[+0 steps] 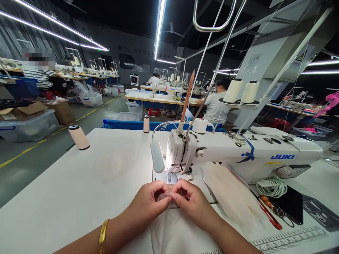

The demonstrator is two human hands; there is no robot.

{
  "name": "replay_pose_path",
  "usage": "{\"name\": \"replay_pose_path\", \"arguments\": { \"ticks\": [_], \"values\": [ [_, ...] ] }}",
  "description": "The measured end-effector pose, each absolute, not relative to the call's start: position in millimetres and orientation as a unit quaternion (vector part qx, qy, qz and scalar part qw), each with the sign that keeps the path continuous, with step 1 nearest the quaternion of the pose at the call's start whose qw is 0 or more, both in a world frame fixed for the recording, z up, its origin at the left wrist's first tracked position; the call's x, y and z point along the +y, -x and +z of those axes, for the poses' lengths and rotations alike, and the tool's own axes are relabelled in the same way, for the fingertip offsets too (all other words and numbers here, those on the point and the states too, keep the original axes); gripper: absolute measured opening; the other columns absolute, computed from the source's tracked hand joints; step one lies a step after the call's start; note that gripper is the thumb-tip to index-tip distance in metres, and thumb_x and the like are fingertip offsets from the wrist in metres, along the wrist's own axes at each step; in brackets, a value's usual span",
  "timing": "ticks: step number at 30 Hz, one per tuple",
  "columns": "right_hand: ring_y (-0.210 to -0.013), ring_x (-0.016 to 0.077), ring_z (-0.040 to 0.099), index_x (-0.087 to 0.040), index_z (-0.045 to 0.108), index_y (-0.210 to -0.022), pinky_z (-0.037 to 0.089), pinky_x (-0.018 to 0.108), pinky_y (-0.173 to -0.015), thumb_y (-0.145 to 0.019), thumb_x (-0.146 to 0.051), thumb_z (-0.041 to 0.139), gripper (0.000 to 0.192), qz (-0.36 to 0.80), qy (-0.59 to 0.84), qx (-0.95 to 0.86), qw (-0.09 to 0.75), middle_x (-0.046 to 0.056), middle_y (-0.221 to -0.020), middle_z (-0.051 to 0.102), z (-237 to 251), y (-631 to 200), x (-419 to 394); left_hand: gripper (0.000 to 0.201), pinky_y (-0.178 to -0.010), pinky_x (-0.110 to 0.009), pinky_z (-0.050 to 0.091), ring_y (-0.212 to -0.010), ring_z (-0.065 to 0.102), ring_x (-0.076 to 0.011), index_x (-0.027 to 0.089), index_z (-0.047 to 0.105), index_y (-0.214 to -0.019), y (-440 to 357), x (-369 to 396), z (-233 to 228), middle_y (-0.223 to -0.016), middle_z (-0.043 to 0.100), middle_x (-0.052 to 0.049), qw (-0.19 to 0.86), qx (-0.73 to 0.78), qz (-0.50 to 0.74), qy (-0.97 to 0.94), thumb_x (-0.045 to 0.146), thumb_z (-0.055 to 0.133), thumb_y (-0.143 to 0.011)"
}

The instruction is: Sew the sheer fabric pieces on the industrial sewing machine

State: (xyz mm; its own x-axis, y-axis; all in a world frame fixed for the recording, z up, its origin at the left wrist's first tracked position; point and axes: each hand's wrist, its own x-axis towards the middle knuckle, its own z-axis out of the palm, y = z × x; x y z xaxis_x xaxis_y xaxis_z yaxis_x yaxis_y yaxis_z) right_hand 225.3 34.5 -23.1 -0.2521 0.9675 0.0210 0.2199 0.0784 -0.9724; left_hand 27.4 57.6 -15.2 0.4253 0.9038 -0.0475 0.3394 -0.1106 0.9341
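My left hand (149, 204) and my right hand (189, 203) meet just in front of the needle of a white JUKI sewing machine (238, 151). Both pinch the top edge of a piece of white fabric (177, 231) that runs back toward me over the table. A small tan label-like piece (169, 187) sits between my fingertips; I cannot tell which hand grips it. A gold bangle (103, 235) circles my left wrist.
The white table (79, 190) carries a thread cone (78, 137) at far left, a small spool (146, 124), a stack of fabric pieces (233, 197), red-handled snips (270, 213), a black phone (292, 204) and a white cord coil (272, 187). People sit at other sewing stations behind.
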Motion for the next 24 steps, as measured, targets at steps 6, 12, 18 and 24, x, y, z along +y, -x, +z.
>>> {"name": "replay_pose_path", "arguments": {
  "ticks": [6,12,18,24],
  "values": [
    [-0.075,0.0183,0.05,-0.023,0.063,-0.082,0.038,0.03,-0.069,-0.093,-0.043,0.065,0.023,0.438,0.482,-0.653,0.386,0.0,-0.079,0.06,-24.2,-225.9,32.0,0.021,-0.059,-0.027,0.027,-0.063,0.035,-0.0145,0.023,0.055,-0.081,-30.8,56.0,-13.3,-0.063,0.041,0.008,0.511,0.461,0.296,-0.663,0.04,0.067,-0.075],
    [-0.073,0.0182,0.051,-0.023,0.061,-0.08,0.037,0.029,-0.067,-0.094,-0.041,0.062,0.023,0.399,0.498,-0.671,0.377,0.0,-0.079,0.061,-24.3,-225.9,29.5,0.019,-0.061,-0.027,0.029,-0.066,0.036,-0.0149,0.023,0.054,-0.074,-30.4,56.0,-14.4,-0.066,0.044,0.007,0.502,0.465,0.286,-0.671,0.037,0.066,-0.075],
    [-0.075,0.019,0.052,-0.024,0.059,-0.079,0.037,0.03,-0.066,-0.095,-0.041,0.061,0.023,0.376,0.498,-0.685,0.376,0.0,-0.077,0.061,-25.0,-226.4,29.6,0.02,-0.065,-0.027,0.034,-0.072,0.044,-0.0161,0.022,0.051,-0.073,-30.3,56.3,-17.8,-0.073,0.055,0.003,0.516,0.443,0.31,-0.664,0.035,0.066,-0.075],
    [-0.075,0.0192,0.054,-0.024,0.059,-0.079,0.039,0.03,-0.067,-0.094,-0.038,0.061,0.021,0.359,0.496,-0.694,0.378,0.0,-0.078,0.063,-27.1,-226.3,29.1,0.02,-0.061,-0.027,0.031,-0.066,0.04,-0.0148,0.023,0.054,-0.079,-31.5,56.0,-16.8,-0.066,0.048,0.007,0.524,0.458,0.31,-0.647,0.036,0.068,-0.074]
  ]
}}
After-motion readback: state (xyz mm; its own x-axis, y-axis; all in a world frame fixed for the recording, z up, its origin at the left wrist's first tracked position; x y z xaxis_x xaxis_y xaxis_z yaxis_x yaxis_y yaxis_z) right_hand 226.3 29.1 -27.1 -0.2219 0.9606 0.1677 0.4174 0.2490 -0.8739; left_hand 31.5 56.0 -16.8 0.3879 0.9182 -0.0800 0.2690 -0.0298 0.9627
